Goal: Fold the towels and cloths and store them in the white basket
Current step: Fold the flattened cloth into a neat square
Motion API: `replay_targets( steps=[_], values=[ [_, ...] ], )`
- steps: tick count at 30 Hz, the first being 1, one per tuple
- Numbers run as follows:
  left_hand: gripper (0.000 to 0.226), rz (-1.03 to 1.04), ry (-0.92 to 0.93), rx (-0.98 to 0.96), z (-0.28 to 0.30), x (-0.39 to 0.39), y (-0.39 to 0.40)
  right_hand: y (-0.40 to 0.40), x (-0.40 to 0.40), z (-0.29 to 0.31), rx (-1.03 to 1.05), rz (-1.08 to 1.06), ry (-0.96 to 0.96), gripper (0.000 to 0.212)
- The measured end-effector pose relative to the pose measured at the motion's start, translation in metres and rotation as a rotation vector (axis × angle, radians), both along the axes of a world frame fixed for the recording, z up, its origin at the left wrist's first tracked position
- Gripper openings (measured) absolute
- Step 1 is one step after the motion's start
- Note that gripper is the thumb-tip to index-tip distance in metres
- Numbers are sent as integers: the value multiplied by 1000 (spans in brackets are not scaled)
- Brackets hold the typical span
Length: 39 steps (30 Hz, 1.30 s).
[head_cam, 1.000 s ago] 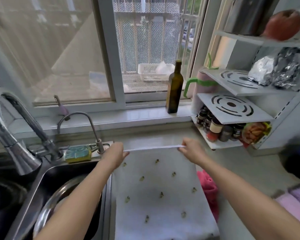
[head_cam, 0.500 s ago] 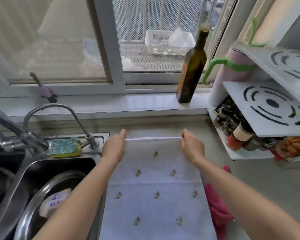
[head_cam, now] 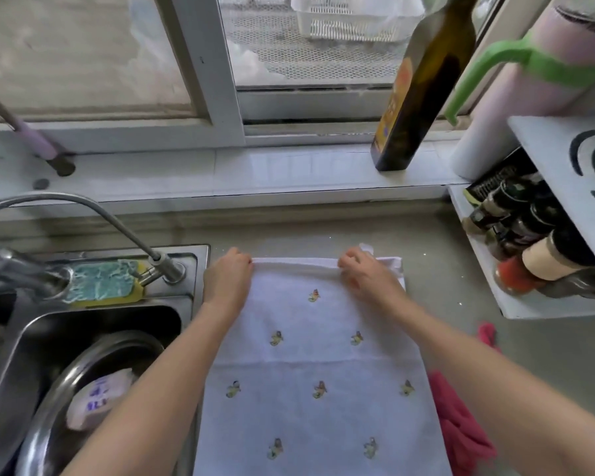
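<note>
I see the white towel (head_cam: 318,365) with small printed figures lying flat on the worktop (head_cam: 437,269), just beside the sink (head_cam: 83,324). My left hand (head_cam: 228,281) pinches its far left corner with curled fingers; my right hand (head_cam: 368,274) grips the far edge near the right corner. A pink cloth (head_cam: 461,431) lies partly under the towel's right side. A white basket (head_cam: 344,15) sits outside the window.

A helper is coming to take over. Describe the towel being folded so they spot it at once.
Start at the steel sink; the white towel lies flat on the counter just right of it, its far edge held by the left hand and right hand. Unlike the pink cloth beside it, it has small embroidered motifs.
</note>
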<state>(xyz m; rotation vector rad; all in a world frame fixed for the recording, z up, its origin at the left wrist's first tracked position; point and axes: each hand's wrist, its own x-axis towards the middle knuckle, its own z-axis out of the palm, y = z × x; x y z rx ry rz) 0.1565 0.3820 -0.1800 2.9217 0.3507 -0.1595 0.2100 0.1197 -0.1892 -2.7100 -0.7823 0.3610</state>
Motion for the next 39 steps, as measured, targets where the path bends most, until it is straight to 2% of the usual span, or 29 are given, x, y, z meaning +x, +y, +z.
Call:
replay_targets(
  steps=[2,4,8,11,14,16,18,20,22,25,28,30,32,34,37,39],
  values=[
    [28,7,-5,23,-1,0,-1,0,0,1,16,-44,-35,6],
    [26,8,-5,46,-1,0,-2,2,1,3,60,-126,-56,14],
    [24,16,10,48,1,7,-3,16,10,6,91,-343,-13,12],
    [20,40,-38,18,-3,16,-2,27,15,1,126,-458,-9,26],
    [25,0,-239,-61,-6,13,-15,40,0,-5,156,-386,-189,35],
    [26,-63,-357,-204,-11,-3,-33,51,-22,-13,175,-221,-231,39],
    [47,-163,-236,-231,-22,-22,-44,54,-42,-25,64,-14,-190,50],
    [62,-236,-7,-70,-33,-36,-42,42,-47,-33,-87,55,-134,59],
    [62,-224,131,18,-36,-34,-35,21,-40,-30,-176,-50,-64,63],
    [57,-200,227,63,-22,-26,-43,-18,-39,-18,-239,-220,12,59],
    [57,-208,205,43,-6,-35,-71,-49,-69,5,-29,-273,-16,69],
    [54,-303,175,-41,0,-53,-99,-72,-95,20,86,-325,-21,56],
    [47,-388,142,-148,2,-73,-126,-97,-116,32,65,-365,-38,48],
    [44,-451,119,-180,2,-90,-148,-121,-139,39,-82,-381,5,44],
    [49,-469,191,-169,0,-110,-171,-150,-177,35,-179,-358,254,63],
    [55,-468,244,-133,-1,-118,-179,-156,-197,30,-159,-328,261,70]
  ],
)
